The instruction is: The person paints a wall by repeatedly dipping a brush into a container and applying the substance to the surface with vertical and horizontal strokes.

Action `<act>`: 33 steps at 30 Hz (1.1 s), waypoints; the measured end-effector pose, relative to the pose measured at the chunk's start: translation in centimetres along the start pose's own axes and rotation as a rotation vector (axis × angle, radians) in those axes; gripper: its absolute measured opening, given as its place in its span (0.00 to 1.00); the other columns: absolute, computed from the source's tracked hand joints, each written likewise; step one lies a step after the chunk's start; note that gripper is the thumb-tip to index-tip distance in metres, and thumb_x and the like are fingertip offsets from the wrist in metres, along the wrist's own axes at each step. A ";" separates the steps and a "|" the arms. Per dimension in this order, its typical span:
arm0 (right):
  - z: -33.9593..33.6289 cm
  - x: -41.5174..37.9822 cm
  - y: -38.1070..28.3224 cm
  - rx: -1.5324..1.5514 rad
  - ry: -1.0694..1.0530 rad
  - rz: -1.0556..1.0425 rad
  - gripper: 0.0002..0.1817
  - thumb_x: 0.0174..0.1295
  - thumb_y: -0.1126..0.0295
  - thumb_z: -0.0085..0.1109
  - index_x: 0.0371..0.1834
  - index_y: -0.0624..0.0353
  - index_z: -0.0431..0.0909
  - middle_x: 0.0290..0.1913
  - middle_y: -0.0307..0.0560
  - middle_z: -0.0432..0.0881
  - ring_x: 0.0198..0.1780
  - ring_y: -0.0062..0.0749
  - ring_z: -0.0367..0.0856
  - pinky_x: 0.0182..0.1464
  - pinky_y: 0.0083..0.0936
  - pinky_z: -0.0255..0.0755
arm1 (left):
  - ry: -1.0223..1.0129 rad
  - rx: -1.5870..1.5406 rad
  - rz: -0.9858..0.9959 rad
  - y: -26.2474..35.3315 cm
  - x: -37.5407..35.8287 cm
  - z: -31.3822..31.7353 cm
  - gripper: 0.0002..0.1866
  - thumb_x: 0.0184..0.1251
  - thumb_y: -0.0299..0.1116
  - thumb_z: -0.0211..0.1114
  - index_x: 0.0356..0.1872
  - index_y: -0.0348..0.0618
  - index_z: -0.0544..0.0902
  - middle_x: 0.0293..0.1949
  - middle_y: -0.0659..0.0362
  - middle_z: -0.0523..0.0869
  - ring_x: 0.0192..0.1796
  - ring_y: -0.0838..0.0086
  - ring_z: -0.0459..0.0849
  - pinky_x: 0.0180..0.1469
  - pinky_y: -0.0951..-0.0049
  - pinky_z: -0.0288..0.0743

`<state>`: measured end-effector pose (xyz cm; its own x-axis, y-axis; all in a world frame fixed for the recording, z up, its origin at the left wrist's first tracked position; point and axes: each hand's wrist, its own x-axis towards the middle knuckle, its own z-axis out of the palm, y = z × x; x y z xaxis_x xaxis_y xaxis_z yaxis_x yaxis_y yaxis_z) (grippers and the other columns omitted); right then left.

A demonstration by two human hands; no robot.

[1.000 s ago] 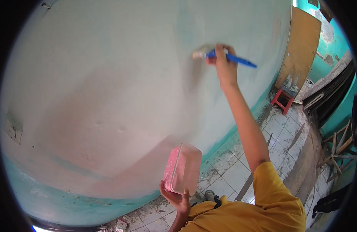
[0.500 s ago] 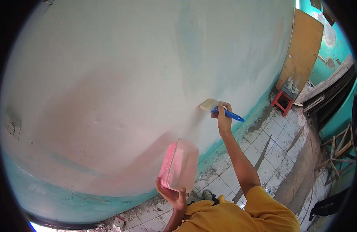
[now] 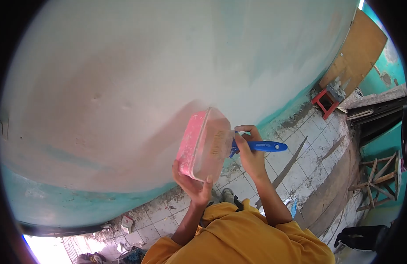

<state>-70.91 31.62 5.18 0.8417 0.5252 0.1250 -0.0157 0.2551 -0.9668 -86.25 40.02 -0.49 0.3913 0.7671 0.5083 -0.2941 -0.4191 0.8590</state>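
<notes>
My left hand (image 3: 192, 185) holds a pink plastic container (image 3: 193, 136) from below, tilted on its side in front of the wall. Paint spatters mark its pink side, and its other face looks pale. My right hand (image 3: 251, 154) grips a paintbrush by its blue handle (image 3: 269, 146). The bristles (image 3: 219, 143) are at the container, within its outline. Behind them stands the wall (image 3: 146, 66), whitish over turquoise, with patches of turquoise showing through and a turquoise band along its bottom.
A red stool (image 3: 325, 103) stands by a wooden board (image 3: 357, 48) at the upper right. Dirty white tiles (image 3: 300, 154) cover the floor. A wooden frame (image 3: 379, 180) is at the right, a black object (image 3: 364, 237) below it. Shoes (image 3: 91, 258) lie at the lower left.
The brush has moved from the wall down to the container, its handle now pointing right. My left hand and the container appear higher in view. The view has shifted, showing more floor.
</notes>
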 end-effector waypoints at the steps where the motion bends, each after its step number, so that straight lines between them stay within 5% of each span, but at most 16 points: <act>1: 0.8 0.1 1.2 -0.020 -0.003 0.004 0.11 0.70 0.71 0.57 0.51 0.64 0.73 0.21 0.35 0.75 0.24 0.13 0.69 0.27 0.16 0.62 | 0.009 0.003 -0.010 -0.8 -0.2 -0.5 0.56 0.59 0.48 0.73 0.77 0.35 0.43 0.70 0.47 0.55 0.73 0.57 0.58 0.74 0.54 0.54; 8: 2.7 0.8 3.4 -0.372 0.032 -0.099 0.10 0.67 0.72 0.59 0.48 0.66 0.76 0.18 0.34 0.72 0.21 0.12 0.68 0.24 0.17 0.63 | -0.070 0.066 0.096 -3.1 -0.8 -1.8 0.56 0.56 0.40 0.76 0.76 0.32 0.45 0.70 0.46 0.54 0.72 0.57 0.60 0.73 0.55 0.57; 16: -0.6 -0.3 2.2 -0.079 0.048 0.046 0.10 0.68 0.72 0.56 0.48 0.65 0.77 0.26 0.35 0.77 0.28 0.12 0.71 0.29 0.14 0.64 | -0.022 0.013 0.067 -1.5 -0.6 -0.6 0.56 0.57 0.40 0.76 0.76 0.32 0.44 0.71 0.47 0.53 0.73 0.58 0.59 0.74 0.55 0.54; 20: -2.5 0.0 1.2 -0.004 0.120 -0.004 0.11 0.67 0.71 0.57 0.51 0.61 0.77 0.27 0.32 0.76 0.26 0.10 0.65 0.27 0.15 0.59 | 0.020 -0.033 0.003 0.6 -0.4 0.5 0.55 0.58 0.38 0.75 0.77 0.34 0.43 0.71 0.48 0.53 0.74 0.58 0.56 0.75 0.55 0.51; 24: -3.8 0.0 0.4 0.095 0.226 0.048 0.13 0.68 0.70 0.57 0.54 0.59 0.77 0.29 0.32 0.76 0.25 0.11 0.61 0.26 0.15 0.55 | 0.051 0.004 -0.110 1.2 -0.6 0.7 0.54 0.63 0.49 0.71 0.77 0.34 0.44 0.73 0.46 0.54 0.76 0.58 0.56 0.75 0.54 0.51; 33: -5.2 4.6 0.4 0.315 0.268 0.001 0.30 0.71 0.59 0.62 0.72 0.60 0.66 0.36 0.38 0.79 0.34 0.19 0.78 0.40 0.21 0.75 | 0.029 -0.066 -0.096 0.6 -0.6 0.0 0.55 0.60 0.44 0.74 0.77 0.34 0.43 0.72 0.48 0.53 0.75 0.59 0.55 0.75 0.55 0.51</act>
<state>-64.27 29.91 4.18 0.9518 0.3060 0.0216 -0.1457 0.5131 -0.8459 -86.68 39.27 -0.25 0.3951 0.8167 0.4206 -0.3134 -0.3106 0.8974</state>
